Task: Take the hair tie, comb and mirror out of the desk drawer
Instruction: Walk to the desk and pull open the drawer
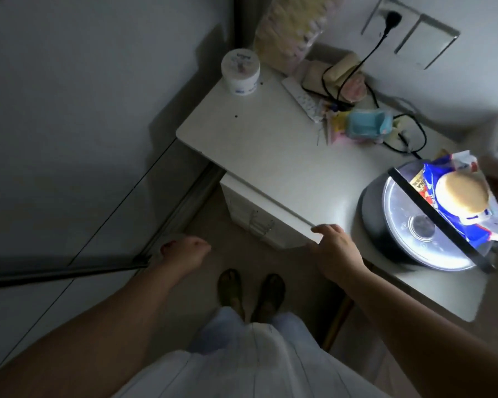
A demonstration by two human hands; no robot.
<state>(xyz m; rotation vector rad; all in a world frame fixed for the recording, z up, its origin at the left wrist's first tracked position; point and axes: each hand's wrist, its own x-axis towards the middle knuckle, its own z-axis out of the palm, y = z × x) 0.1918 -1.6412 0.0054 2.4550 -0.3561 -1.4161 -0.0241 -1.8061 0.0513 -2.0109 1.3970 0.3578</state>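
A white desk [273,156] stands ahead of me in dim light. Under its top is a white drawer unit [250,208] with a metal handle [259,224]; the drawers look closed. My right hand [335,252] rests on the desk's front edge, fingers over the top, holding nothing else. My left hand [184,255] hangs in the air to the left of the drawer unit, fingers loosely curled and nothing in it. No hair tie, comb or mirror is visible.
On the desk are a white jar [241,71], a remote [301,99], a blue toy [370,124], black cables [408,133] and a round cooker [420,222] with a snack bag [460,196] on it. A wardrobe [69,110] stands on the left. My feet [250,291] are on the floor below.
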